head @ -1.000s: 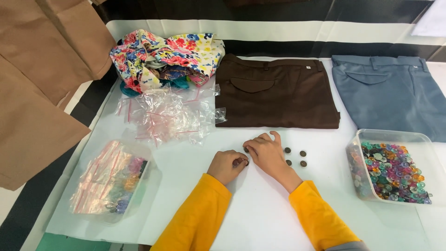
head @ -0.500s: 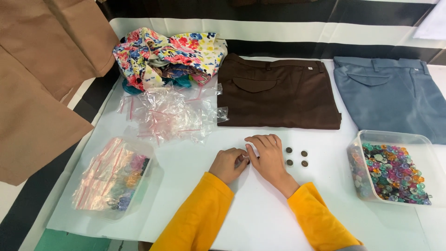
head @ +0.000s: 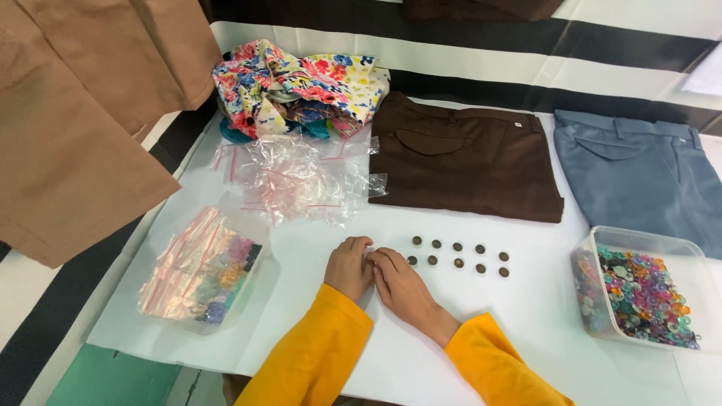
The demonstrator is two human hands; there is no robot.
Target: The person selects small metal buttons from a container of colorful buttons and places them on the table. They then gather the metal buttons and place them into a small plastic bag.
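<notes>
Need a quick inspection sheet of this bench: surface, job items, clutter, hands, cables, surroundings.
Surface: white sheet over a black-and-white striped table.
Job's things: ten dark round buttons in two rows, just right of the hands; nearest one close to the right fingertips.
Clutter: clear tub of mixed coloured buttons at right; bag of small packets at left; loose clear zip bags; floral fabric pile; folded brown trousers; blue trousers.
Hands: left hand and right hand rest together on the sheet, fingers curled, contents hidden.
Cables: nothing seen.
Surroundings: tan garment hanging at left.
</notes>
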